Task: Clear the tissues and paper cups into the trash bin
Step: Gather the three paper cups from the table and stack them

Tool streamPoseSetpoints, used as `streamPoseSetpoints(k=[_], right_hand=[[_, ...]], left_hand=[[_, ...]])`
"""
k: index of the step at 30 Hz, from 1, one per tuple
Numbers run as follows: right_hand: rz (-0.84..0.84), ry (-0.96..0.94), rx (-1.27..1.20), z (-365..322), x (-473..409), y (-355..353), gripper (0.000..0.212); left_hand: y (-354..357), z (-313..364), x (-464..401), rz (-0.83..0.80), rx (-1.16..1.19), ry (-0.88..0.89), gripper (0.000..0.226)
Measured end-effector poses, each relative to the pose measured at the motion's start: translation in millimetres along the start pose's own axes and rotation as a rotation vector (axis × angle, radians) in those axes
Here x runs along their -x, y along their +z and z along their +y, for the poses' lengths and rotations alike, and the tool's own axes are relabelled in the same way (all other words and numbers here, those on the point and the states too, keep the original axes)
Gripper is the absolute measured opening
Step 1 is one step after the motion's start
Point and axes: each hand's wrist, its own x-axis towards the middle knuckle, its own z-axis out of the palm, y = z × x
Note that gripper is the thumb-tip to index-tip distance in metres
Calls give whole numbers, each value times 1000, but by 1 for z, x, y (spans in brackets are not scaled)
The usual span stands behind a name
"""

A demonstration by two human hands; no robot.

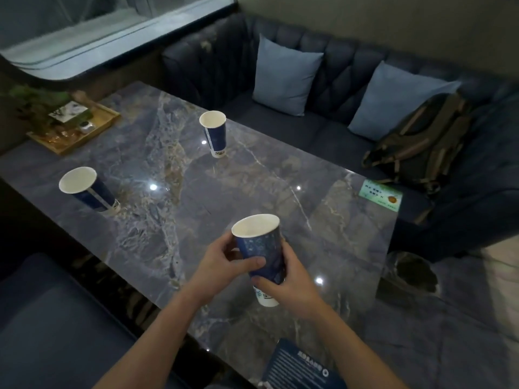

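While both hands grip it, the blue paper cup [259,254] tilts, empty.

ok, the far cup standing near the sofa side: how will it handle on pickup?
The far cup looks empty, so probably light. It is tall with a narrow base, so likely to tip if nudged. Thin paper wall, likely to dent under a hard squeeze.

Your two forearms come up from the bottom edge, both bare to the frame's edge, with no sleeve showing on either. Your left hand [222,262] wears no glove, ring or watch that can be seen; the wrist is plain. Your right hand [292,287] is likewise ungloved, its wrist without a band. The nails look short; dim light hides finer detail.
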Motion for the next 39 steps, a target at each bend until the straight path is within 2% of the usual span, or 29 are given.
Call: streamPoseSetpoints(k=[5,10,14,23,27,33,39], right_hand=[[39,-28,-58,10,1,0,75],[72,-51,-68,16,-6,17,94],[137,-34,-41,17,-13,33,101],[388,-17,126,1,-64,87,70],[420,42,79,0,-98,134,70],[367,97,37,-4,-129,183,73],[309,80,2,-12,-137,195,75]], left_hand=[[14,4,7,30,-9,16,68],[9,3,15,71,-14,14,60],[-7,0,8,38,-39,12,66],[-81,-9,-51,-131,-54,21,62],[-136,-11,-73,-172,-76,33,63],[-196,-13,-85,-197,-92,33,61],[-210,-16,-82,-169,-75,45,62]])
